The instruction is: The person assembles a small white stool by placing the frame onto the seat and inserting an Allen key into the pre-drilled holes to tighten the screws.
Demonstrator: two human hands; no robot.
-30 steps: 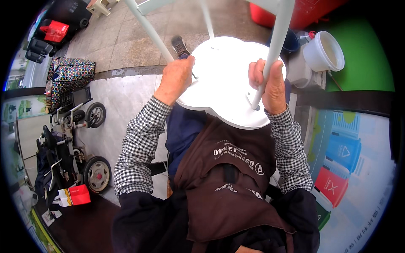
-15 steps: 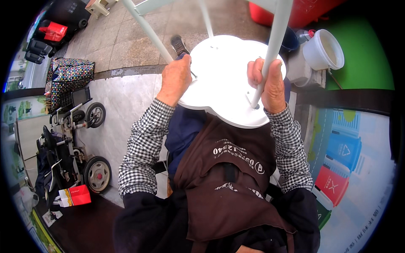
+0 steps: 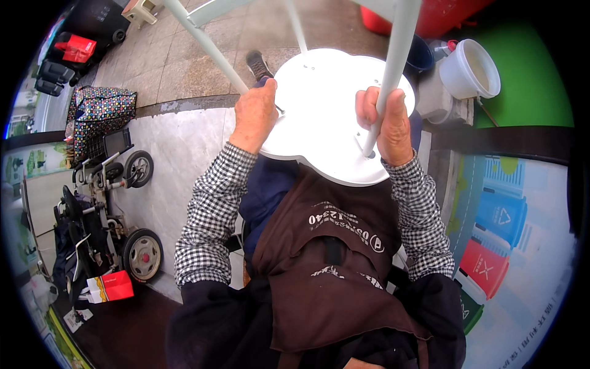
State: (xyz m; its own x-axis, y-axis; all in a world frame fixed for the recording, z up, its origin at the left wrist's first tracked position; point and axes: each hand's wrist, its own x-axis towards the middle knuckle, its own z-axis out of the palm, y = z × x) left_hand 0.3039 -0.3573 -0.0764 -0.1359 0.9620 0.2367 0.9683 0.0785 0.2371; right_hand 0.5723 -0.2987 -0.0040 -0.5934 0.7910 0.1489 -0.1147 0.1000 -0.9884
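Observation:
An upturned stool lies across my lap, its white, lobed seat (image 3: 326,117) underside up and its pale legs pointing away and upward. My left hand (image 3: 255,117) is closed round the lower end of the left stool leg (image 3: 212,52). By its fingers a small dark, thin piece shows against the seat; what it is I cannot make out. The right stool leg (image 3: 396,55) is in the grip of my right hand (image 3: 390,126), with the thumb up along it and fingers curled round. That leg's foot meets the seat beside a small slot. The upper ends of the legs run out of view.
To the left stand a wheeled folding cart (image 3: 92,215), a dotted bag (image 3: 104,117) and a red-and-white box (image 3: 110,286). A white bucket (image 3: 470,71) and a dark blue bucket (image 3: 421,56) are at the far right. Printed panels (image 3: 510,246) line the right side.
The stool's legs and seat have shifted slightly left in the picture, and my right hand with them. Both hands keep their hold.

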